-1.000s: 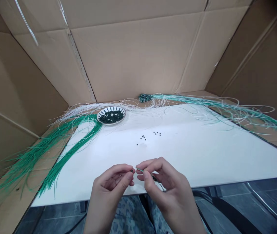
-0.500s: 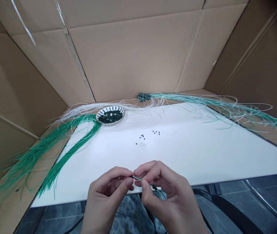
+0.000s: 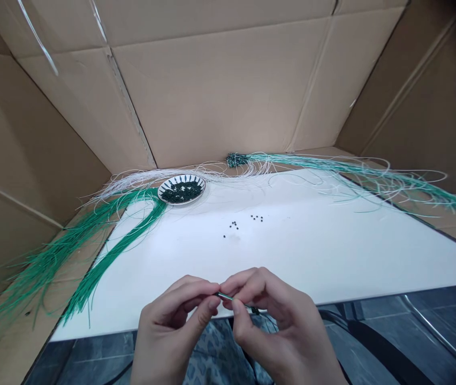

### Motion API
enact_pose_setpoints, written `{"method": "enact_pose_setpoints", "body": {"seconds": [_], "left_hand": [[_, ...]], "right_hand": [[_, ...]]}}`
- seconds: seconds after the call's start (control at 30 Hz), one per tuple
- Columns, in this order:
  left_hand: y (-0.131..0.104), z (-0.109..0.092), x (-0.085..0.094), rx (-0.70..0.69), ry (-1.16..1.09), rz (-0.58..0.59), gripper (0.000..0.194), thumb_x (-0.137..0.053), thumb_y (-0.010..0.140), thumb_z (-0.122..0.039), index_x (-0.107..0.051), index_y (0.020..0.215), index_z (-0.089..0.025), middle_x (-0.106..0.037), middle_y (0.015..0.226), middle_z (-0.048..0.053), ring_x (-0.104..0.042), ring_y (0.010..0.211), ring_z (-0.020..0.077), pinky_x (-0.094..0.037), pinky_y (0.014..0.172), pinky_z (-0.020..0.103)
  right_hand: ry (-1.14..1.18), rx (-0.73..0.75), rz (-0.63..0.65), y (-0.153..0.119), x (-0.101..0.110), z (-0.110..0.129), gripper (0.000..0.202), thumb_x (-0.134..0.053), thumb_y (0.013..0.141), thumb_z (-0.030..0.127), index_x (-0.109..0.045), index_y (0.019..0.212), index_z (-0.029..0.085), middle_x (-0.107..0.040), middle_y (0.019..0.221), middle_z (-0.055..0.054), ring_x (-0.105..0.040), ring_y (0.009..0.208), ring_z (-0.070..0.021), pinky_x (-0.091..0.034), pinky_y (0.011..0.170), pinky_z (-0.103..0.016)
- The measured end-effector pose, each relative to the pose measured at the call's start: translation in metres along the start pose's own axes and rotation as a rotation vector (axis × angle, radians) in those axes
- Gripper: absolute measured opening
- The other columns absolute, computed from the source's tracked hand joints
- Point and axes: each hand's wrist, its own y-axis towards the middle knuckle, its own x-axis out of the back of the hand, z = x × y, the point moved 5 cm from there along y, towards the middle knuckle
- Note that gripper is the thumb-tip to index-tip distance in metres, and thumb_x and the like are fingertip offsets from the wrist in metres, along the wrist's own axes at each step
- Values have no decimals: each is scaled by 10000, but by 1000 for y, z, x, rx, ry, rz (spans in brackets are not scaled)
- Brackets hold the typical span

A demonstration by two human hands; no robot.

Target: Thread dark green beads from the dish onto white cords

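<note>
My left hand [image 3: 175,321] is closed in a pinch at the table's front edge, with a small dark bead [image 3: 217,293] between thumb and forefinger. Close beside it, my right hand [image 3: 276,315] pinches a thin green cord [image 3: 226,296], whose end meets the bead at the left fingertips. Whether the cord runs through the bead is too small to tell. A dark cluster [image 3: 255,310] hangs at the cord below the right fingers, partly hidden by them. Several loose black beads [image 3: 234,224] lie on the white tabletop [image 3: 312,251] beyond my hands.
A striped dish [image 3: 164,197] full of dark beads stands at the back left. Green strands [image 3: 115,256] spread along the left side, white strands [image 3: 131,179] behind. A beaded bundle [image 3: 236,159] with green and white strands lies along the back. Cardboard walls [image 3: 220,91] enclose the table.
My left hand has shifted slightly left and its fingers have straightened a little. The right hand has barely moved. The cord between the fingertips shows a little more clearly.
</note>
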Motion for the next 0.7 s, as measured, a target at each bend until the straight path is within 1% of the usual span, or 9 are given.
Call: {"method": "enact_pose_setpoints", "body": {"seconds": [0.13,0.3,0.5,0.57,0.7], "left_hand": [[2,-6,5,-158,169,131,266,-797,803,-97,-873,851,-347,-801,782,-26,-728,739,117,-569,670,112],[1,-10,6,-218,254,183,312,-767,827,-69,-868,887,-358,-818,819,-20,-740,755,134,-577,680,137],[1,-13,4,-216,259,198,307,-770,834,-82,-872,906,-363,-817,816,-11,-740,754,147,-576,678,154],[2,-11,4,-194,244,210,301,-776,832,-91,-873,921,-362,-821,822,-4,-742,759,152,-580,681,157],[2,-10,3,-137,193,228,249,-799,816,-111,-882,872,-339,-820,800,13,-742,750,159,-580,663,159]], "right_hand": [[-29,59,25,-1,1,2,150,-590,800,108,-592,736,244,-784,889,43,-756,833,-112,-570,760,-202],[-22,52,78,2,3,3,136,-601,796,108,-590,736,230,-798,910,-9,-769,815,-146,-581,752,-241],[-14,-5,116,4,4,5,147,-615,778,104,-586,709,230,-797,906,-18,-754,801,-159,-574,747,-263],[-11,-23,115,4,4,6,137,-621,773,118,-583,704,230,-789,882,-21,-748,790,-167,-572,739,-274],[-2,-61,126,4,5,5,130,-616,775,131,-572,704,231,-772,872,-20,-737,785,-173,-570,741,-290]]}}
